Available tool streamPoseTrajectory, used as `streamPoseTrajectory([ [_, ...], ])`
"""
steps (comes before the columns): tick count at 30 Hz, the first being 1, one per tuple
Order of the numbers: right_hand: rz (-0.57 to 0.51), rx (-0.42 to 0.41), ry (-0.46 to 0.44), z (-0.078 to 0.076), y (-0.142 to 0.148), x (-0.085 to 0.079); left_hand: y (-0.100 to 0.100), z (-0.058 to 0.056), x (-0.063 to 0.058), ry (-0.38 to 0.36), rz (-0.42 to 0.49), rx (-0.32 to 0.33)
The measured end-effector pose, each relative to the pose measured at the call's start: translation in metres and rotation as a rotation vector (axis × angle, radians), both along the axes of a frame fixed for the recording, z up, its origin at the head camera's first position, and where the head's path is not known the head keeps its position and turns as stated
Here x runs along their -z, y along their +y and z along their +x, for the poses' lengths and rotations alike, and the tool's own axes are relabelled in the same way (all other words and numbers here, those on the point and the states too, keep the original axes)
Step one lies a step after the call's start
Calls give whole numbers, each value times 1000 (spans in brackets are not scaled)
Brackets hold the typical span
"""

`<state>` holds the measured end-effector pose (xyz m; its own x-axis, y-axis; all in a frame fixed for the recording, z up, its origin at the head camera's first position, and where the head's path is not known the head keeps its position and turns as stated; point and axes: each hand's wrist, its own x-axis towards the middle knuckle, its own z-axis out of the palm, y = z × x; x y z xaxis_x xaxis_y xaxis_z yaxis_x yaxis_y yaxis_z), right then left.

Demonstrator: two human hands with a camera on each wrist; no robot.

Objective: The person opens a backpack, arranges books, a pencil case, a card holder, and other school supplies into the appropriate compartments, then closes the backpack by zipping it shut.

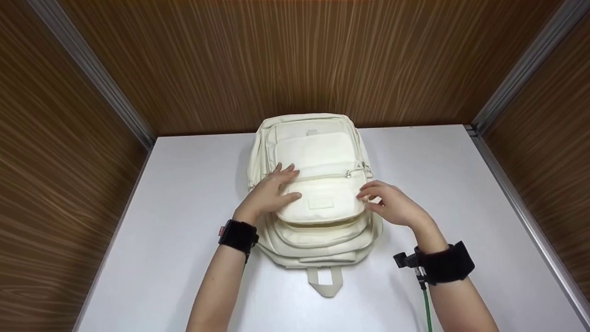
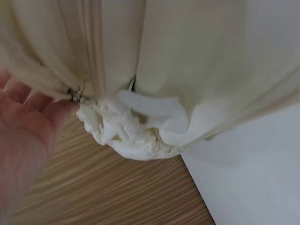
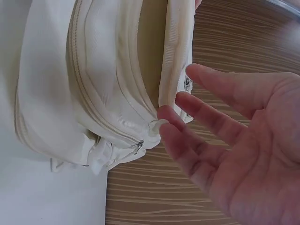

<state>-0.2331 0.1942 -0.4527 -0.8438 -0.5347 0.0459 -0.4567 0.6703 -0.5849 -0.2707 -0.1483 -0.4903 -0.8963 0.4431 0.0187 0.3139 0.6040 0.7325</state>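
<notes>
A cream backpack [image 1: 318, 152] lies on the white table, its top handle [image 1: 326, 288] pointing toward me. My left hand [image 1: 269, 196] rests on the left of its front pocket, fingers spread; in the left wrist view that hand [image 2: 28, 126] is beside the bag's side. At the pocket's right edge, the fingertips of my right hand [image 1: 392, 203] touch the fabric. The right wrist view shows the right hand [image 3: 239, 136] with loosely bent fingers near a small pale bit at the pocket's corner. The front pocket's opening [image 3: 151, 51] gapes. Metal zipper pulls [image 1: 348, 174] hang from the bag.
Brown wood-grain panels [image 1: 295, 60] with metal edge strips [image 1: 92, 69] enclose the table [image 1: 184, 184] at the back and both sides. Black straps [image 1: 445, 263] circle both wrists, and a green cable [image 1: 427, 306] runs from the right one.
</notes>
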Motion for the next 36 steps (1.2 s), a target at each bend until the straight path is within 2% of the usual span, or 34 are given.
streamPoseTrajectory([
  [3, -8, 65, 33, -2, -7, -4, 5, -1, 3, 60, -71, 38],
  [6, 17, 113, 107, -8, -19, -7, 11, -4, 4, 87, -79, 36],
  [10, 118, 90, 172, -22, -40, -6, 18, -10, 5, 101, -65, 8],
  [16, 331, 46, 72, -42, -63, 4, 20, -11, 7, 111, -23, -34],
  [19, 371, 39, 61, -46, -65, 9, 17, -8, 11, 117, 71, -114],
  [22, 371, 28, 61, -46, -65, 12, 14, -7, 15, 166, 154, -251],
  [24, 363, 18, 62, -46, -66, 13, 12, -6, 16, 207, 158, -345],
  [27, 351, 14, 60, -46, -67, 15, 8, -3, 17, 247, 102, -447],
  [31, 353, 17, 55, -47, -67, 15, 1, -1, 20, 207, 51, -492],
  [36, 336, 25, 46, -48, -65, 14, -7, -3, 24, 161, 50, -456],
])
